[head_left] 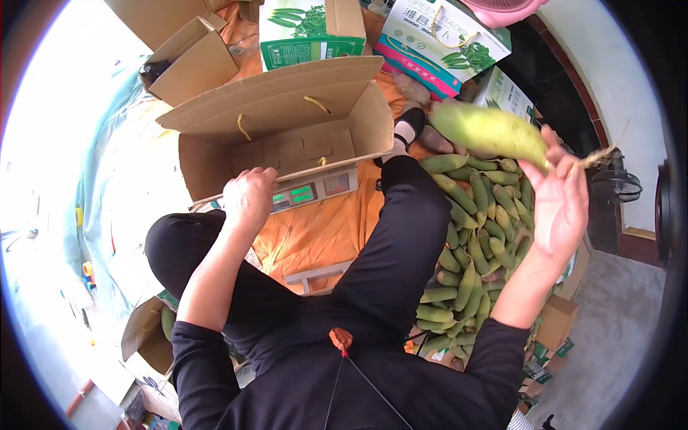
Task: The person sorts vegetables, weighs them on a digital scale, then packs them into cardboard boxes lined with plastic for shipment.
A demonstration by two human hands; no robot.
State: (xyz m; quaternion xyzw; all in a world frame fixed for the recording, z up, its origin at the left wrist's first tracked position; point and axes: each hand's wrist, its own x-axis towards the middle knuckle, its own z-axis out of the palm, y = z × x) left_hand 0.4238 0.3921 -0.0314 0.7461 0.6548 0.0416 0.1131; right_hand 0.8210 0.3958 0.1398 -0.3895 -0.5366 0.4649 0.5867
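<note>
My right hand (559,193) is raised over the pile on the right, its fingers closed round the root end of a large pale-green radish (494,132). The radish is slightly blurred, and its thin root trails past my fingers. My left hand (247,195) rests on the near edge of an open cardboard box (269,89), fingers curled over the rim. Yellow rope handles show inside the box, and no radish is visible in it. Beneath the box stands a scale (337,184) with a lit green display.
A heap of green radishes (476,247) lies beside my right leg. Printed radish cartons (312,54) and a smaller cardboard box (193,64) stand at the back. An orange sheet (287,247) covers the floor. A pink basin (502,8) is at the top right.
</note>
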